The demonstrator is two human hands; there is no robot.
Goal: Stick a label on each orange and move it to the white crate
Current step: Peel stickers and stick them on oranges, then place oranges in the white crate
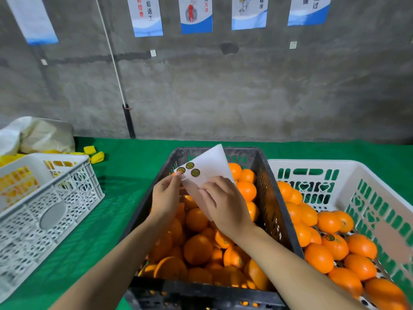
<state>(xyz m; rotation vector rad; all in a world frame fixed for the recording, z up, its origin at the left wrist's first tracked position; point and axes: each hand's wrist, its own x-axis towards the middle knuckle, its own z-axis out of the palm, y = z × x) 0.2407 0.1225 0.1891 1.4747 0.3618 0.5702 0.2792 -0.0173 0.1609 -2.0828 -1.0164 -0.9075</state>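
Observation:
A black crate (274, 198) in the middle holds several unlabelled oranges (197, 249). Over it I hold a white label sheet (207, 168) carrying three round dark-and-yellow labels (195, 172). My right hand (225, 204) grips the sheet's lower part. My left hand (166, 195) pinches at the leftmost label (181, 170) on the sheet's left corner. To the right stands the white crate (366, 175) with green showing through its slots; several oranges lie in it, and one orange (334, 245) shows a label on top.
Another white crate (51, 198) sits at the left on the green table cover (125, 175). Behind it lie yellow packets (93, 154) and a white bag (33, 135). A grey concrete wall with posters rises beyond the table.

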